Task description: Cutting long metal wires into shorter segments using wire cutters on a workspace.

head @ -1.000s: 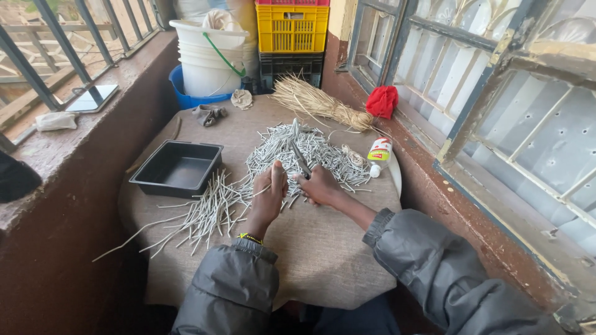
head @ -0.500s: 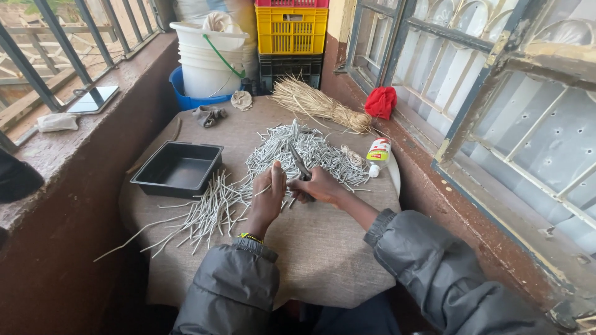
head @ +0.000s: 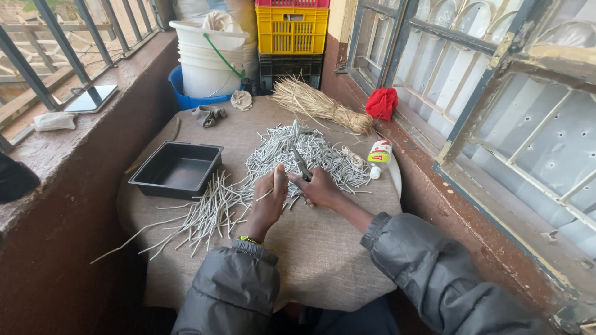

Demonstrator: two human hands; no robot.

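Little has shifted since the earlier frames: both hands remain over the near edge of the stick pile, the right hand's tool now angled slightly more upright.

Landmark: the black tray (head: 176,169) on the cloth-covered round table (head: 323,260).

Left of the tray, a brick ledge (head: 74,155) carries a flat mirror-like plate (head: 90,98) and a pale rag (head: 54,121). Behind the tray stand white buckets (head: 208,62) in a blue basin (head: 186,99), with stacked yellow and black crates (head: 292,37) further right.

Just right of the tray and in front of it lie loose grey sticks (head: 205,214), fanned towards the table's near edge. The main pile of grey sticks (head: 298,152) sits right of the tray at table centre.

The left hand (head: 268,205), right of the tray, is curled closed, pinching one thin stick. The right hand (head: 320,186), touching it, grips a dark narrow tool (head: 300,162); whether blade or scissors cannot be told.

Judgement: the sticks look light, thin, fairly stiff yet liable to bend or snap; best held near the end being worked, with a pinch. They would scatter easily.

Far right of the tray: a straw bundle (head: 313,102), a small white bottle (head: 379,155), a red cloth (head: 382,102) on the window sill. The bottle and the pile crowd the right hand's side.
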